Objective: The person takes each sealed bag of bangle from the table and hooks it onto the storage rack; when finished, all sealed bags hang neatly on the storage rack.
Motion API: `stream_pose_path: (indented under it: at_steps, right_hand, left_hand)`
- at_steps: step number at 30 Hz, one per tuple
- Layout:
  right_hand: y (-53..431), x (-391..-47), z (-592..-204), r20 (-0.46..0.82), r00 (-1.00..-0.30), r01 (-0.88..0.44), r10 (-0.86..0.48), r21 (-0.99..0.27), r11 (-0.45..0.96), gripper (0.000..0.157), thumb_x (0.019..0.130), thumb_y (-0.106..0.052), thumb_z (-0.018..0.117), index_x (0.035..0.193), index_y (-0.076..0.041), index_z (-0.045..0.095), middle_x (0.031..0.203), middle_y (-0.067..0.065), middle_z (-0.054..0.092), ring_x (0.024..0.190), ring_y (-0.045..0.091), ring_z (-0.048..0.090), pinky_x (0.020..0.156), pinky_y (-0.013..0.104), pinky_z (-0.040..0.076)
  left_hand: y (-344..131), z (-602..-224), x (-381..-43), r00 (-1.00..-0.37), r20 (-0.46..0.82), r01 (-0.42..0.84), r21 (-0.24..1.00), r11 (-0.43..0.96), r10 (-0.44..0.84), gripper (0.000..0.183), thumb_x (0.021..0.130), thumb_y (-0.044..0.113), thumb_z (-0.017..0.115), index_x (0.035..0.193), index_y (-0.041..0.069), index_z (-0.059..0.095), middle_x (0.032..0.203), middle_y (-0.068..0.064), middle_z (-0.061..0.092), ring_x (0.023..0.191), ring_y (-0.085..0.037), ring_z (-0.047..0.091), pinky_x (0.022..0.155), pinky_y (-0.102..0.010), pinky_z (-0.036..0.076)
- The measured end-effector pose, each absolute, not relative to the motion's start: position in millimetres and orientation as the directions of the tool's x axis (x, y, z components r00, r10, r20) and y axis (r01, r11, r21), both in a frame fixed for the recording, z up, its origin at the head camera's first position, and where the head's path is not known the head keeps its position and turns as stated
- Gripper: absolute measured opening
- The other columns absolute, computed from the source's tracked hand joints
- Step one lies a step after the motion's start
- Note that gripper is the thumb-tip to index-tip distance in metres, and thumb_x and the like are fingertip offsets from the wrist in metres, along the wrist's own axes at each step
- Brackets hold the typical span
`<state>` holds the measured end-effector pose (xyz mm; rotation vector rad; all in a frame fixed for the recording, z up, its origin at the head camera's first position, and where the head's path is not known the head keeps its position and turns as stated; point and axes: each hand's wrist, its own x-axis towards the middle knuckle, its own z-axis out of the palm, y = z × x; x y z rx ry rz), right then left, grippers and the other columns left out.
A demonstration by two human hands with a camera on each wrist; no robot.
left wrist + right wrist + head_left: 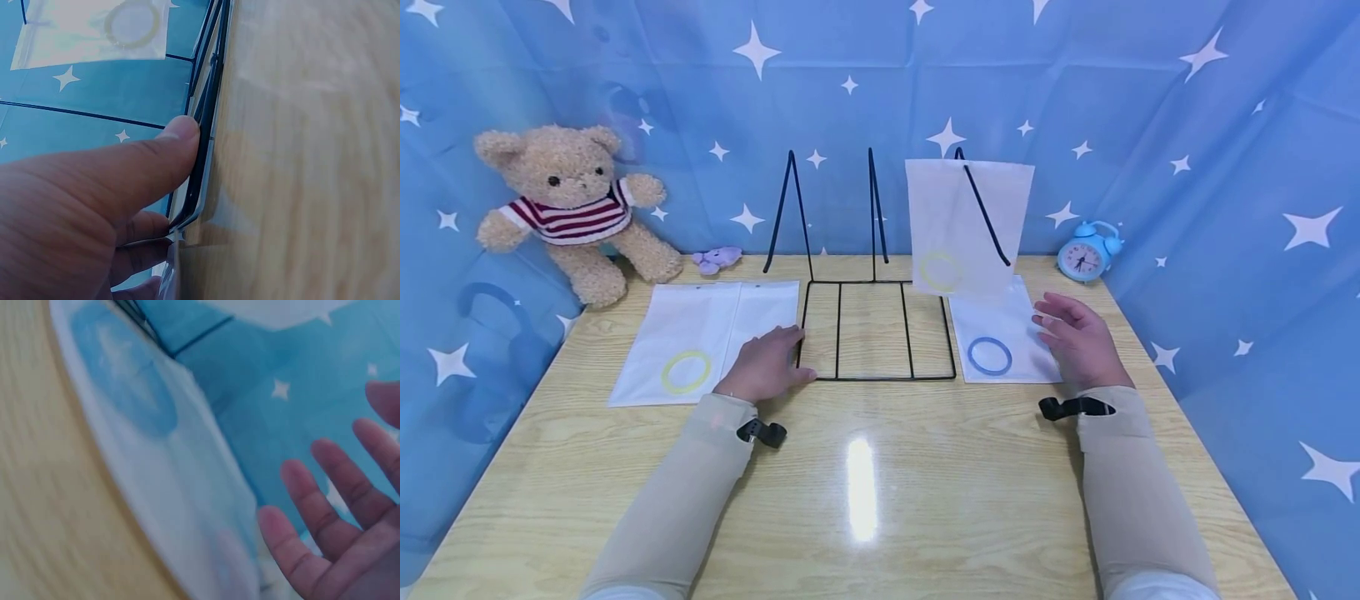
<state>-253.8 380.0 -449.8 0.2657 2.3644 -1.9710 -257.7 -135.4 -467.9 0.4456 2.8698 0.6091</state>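
The fingers of the left hand [763, 367] were bent about the near left corner of the rack [880, 380], thumb against the wire. Those of the right hand [1081, 346] stood spread, loosely bent and holding nothing, near the right bag [992, 317].

From the left, I noted a bag [681, 333] lying on the table [970, 483] beside the rack, marked with a yellow ring [687, 354]. A line ran down it; whether it was one bag or two I could not tell. I judged it light, limp and slippery, best lifted by an edge.

The rack stood centrally on the table, its base of thin black wire. It appeared stiff but light enough to slide, so its outer base bars offered the soundest hold.

On its right hook [987, 214] hung another bag [943, 217], near the top of the prong. In my opinion it would swing easily and might tear if pulled down; the upper edge was the safer grip.

The right bag lay flat by the rack, blue ring [991, 372] uppermost, and looked equally thin.
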Motion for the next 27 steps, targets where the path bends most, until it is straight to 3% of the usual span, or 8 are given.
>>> stream_pose_path:
  at_steps: [4, 9, 17, 27]
  right_hand:
    - [390, -254, -459, -0.158, -0.982, 0.167, 0.101, -0.982, 0.09, 0.056, 0.106, -0.028, 0.067, 0.159, -0.026, 0.047, 0.161, 0.009, 0.047, 0.137, 0.015, 0.058, 0.106, 0.026, 0.054]
    - [399, -253, -466, -0.167, -0.978, 0.171, 0.123, -0.985, 0.025, 0.059, 0.104, -0.028, 0.069, 0.159, -0.022, 0.047, 0.155, 0.007, 0.051, 0.132, 0.015, 0.061, 0.102, 0.024, 0.056]
    - [404, -257, -477, -0.181, -0.976, 0.198, 0.125, -0.97, 0.144, 0.064, 0.104, -0.02, 0.07, 0.161, -0.012, 0.043, 0.143, 0.005, 0.06, 0.121, 0.007, 0.063, 0.093, 0.015, 0.056]
    - [404, -259, -479, -0.224, -0.958, 0.263, 0.177, -0.935, 0.238, 0.063, 0.104, -0.036, 0.068, 0.16, -0.018, 0.046, 0.152, 0.005, 0.054, 0.123, 0.005, 0.059, 0.09, 0.015, 0.057]
  left_hand:
    - [-135, -468, -258, -0.939, -0.097, 0.262, 0.416, 0.871, 0.329, 0.082, 0.095, 0.04, 0.078, 0.159, 0.002, 0.045, 0.165, -0.019, 0.043, 0.155, -0.044, 0.035, 0.123, -0.066, 0.029]
    - [-136, -468, -258, -0.939, -0.103, 0.259, 0.418, 0.871, 0.329, 0.082, 0.095, 0.04, 0.079, 0.159, 0.002, 0.045, 0.165, -0.019, 0.042, 0.155, -0.044, 0.034, 0.123, -0.067, 0.029]
    - [-136, -468, -258, -0.94, -0.1, 0.258, 0.416, 0.872, 0.326, 0.082, 0.094, 0.04, 0.079, 0.159, 0.002, 0.045, 0.165, -0.019, 0.042, 0.155, -0.044, 0.034, 0.123, -0.067, 0.029]
    - [-137, -471, -260, -0.939, -0.112, 0.25, 0.431, 0.867, 0.327, 0.083, 0.094, 0.042, 0.079, 0.159, 0.003, 0.045, 0.166, -0.019, 0.042, 0.156, -0.044, 0.033, 0.124, -0.066, 0.028]
